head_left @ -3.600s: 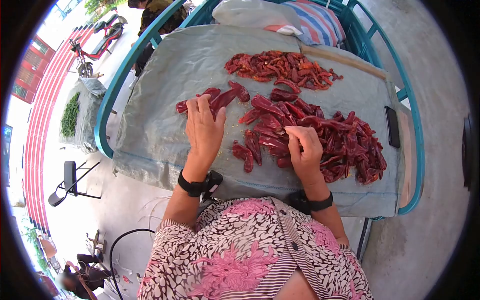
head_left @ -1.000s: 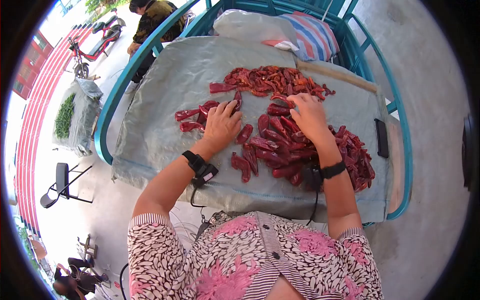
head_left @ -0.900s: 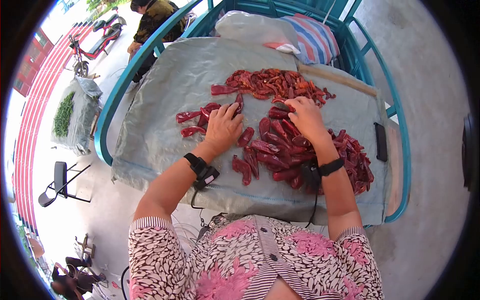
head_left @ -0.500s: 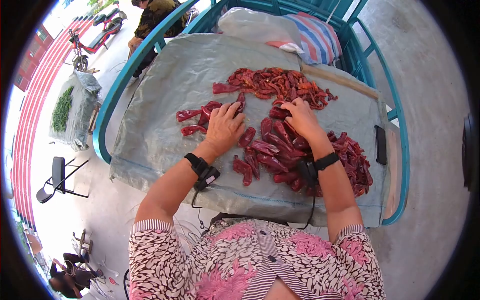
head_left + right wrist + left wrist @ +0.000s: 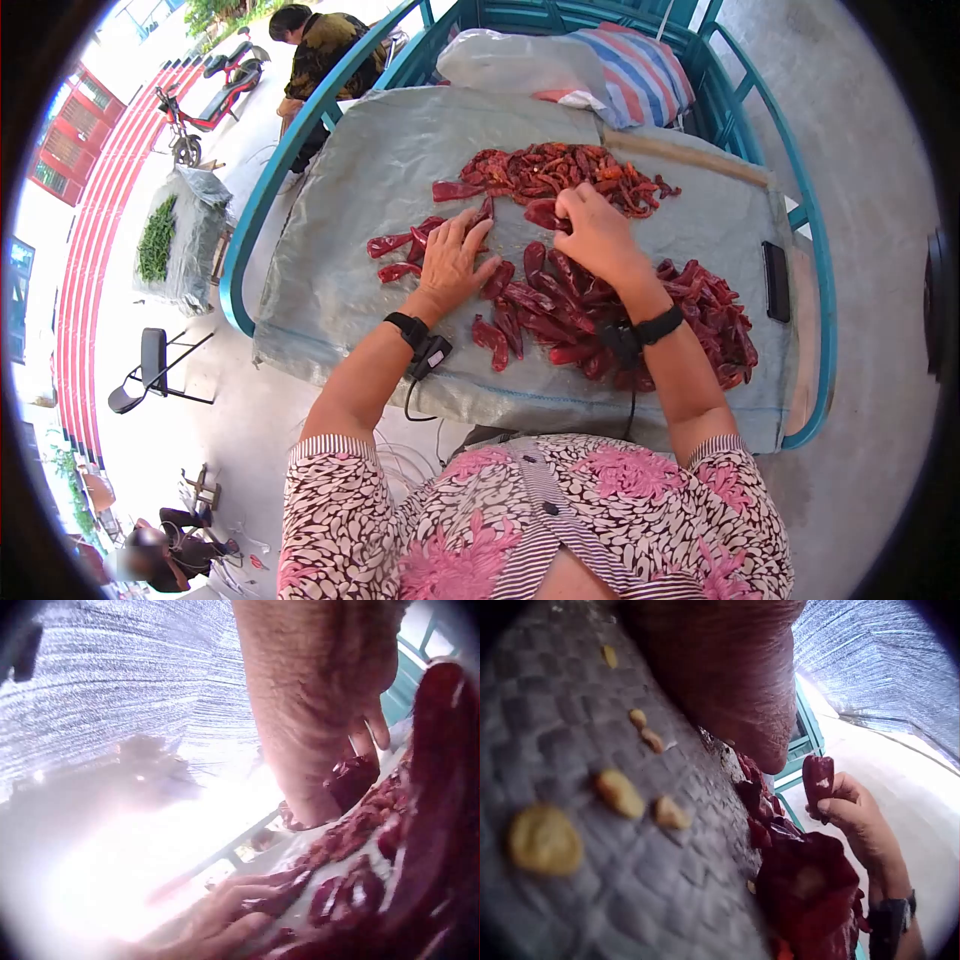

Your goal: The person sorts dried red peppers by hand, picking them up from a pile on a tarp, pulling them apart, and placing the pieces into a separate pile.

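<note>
In the head view the right hand (image 5: 598, 240) pinches one dark red pepper (image 5: 544, 213) between thumb and fingers, above the sheet; the left wrist view shows that pepper (image 5: 819, 778) upright in the fingers. The left hand (image 5: 453, 265) rests with its fingers spread on the sheet, beside a small group of peppers (image 5: 390, 245) and touching or close to a pepper near its fingertips (image 5: 484, 212). To its right lies a large heap of dark red peppers (image 5: 570, 305). Beyond the hands is a pile of smaller, orange-red pieces (image 5: 540, 170).
A grey woven sheet (image 5: 350, 330) covers the cart bed, framed by a teal rail (image 5: 250, 250). A phone (image 5: 776, 282) lies at the right edge. Sacks (image 5: 630, 75) stand at the back. A seated person (image 5: 330, 60) is beyond the rail; a folding chair (image 5: 153, 360) stands left.
The right hand has lifted a pepper from the near edge of the orange-red pile and turned inward. The left hand has stayed almost in place, its thumb now spread wider.
</note>
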Available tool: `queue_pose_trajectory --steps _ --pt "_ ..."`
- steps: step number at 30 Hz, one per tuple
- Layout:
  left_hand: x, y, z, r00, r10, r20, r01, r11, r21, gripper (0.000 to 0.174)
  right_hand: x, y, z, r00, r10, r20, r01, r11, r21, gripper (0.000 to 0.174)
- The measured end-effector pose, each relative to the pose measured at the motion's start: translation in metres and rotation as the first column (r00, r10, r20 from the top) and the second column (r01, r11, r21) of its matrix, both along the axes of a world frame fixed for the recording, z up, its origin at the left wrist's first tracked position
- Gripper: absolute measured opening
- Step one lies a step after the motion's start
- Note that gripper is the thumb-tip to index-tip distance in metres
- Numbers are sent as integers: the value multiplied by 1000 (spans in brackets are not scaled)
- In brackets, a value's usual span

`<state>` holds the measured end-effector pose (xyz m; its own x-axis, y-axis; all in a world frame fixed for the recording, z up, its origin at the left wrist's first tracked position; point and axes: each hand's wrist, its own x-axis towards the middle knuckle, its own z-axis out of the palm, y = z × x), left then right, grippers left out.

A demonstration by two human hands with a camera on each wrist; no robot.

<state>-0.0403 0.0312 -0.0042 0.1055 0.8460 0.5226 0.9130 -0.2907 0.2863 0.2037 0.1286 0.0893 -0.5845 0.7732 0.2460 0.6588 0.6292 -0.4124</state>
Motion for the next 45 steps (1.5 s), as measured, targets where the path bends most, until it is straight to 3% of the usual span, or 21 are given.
queue_pose_trajectory --steps 2,8,12,18,24,28,29,31,32,36,39,41,43,45 --pt "1 0 0 999 -5 47 4 1000 28 65 -13 -6 -6 999 30 -24 -30 1000 -9 26" --pt "-3 -1 6 998 -55 6 56 996 -75 72 -40 -17 -31 981 167 -104 -184 964 -191 27" --pt "-5 2 1 998 -58 -25 57 998 -33 61 -41 -18 -32 969 198 -145 -232 932 -280 29" --pt "-7 3 -5 997 -52 -52 50 998 -39 45 -26 -10 -52 904 295 -309 -377 892 -249 33" --pt "-5 2 -3 999 -39 18 39 999 -19 37 -11 -8 -27 979 98 -181 -147 949 -280 25" --pt "-3 -5 7 999 -52 -16 53 990 131 40 -33 -4 -18 965 0 -261 -37 990 -135 25" --pt "-3 -8 9 998 -48 -43 56 980 190 41 -39 -8 -17 940 73 -333 -122 984 -129 28" --pt "-1 -12 15 994 109 -27 -101 973 209 40 -48 -16 -3 859 216 -464 -291 952 -95 34" --pt "0 -16 22 979 203 0 -199 961 190 39 -44 -20 3 906 168 -388 -270 936 -227 45" --pt "-13 -35 46 874 485 -41 -480 872 95 37 -11 -6 -24 991 106 -86 -114 988 -102 50" --pt "-29 -49 42 803 576 -156 -572 817 73 38 -2 -11 -27 982 29 187 -19 998 -54 53" --pt "-26 -57 42 781 602 -169 -584 799 144 38 -7 -15 -33 947 31 320 -44 999 32 54" --pt "-18 -65 45 761 622 -185 -587 781 213 43 -10 -16 -43 945 89 314 -97 995 8 52" --pt "-6 -69 48 915 397 -68 -393 918 55 45 -12 -18 -46 949 106 298 -110 994 -2 48"
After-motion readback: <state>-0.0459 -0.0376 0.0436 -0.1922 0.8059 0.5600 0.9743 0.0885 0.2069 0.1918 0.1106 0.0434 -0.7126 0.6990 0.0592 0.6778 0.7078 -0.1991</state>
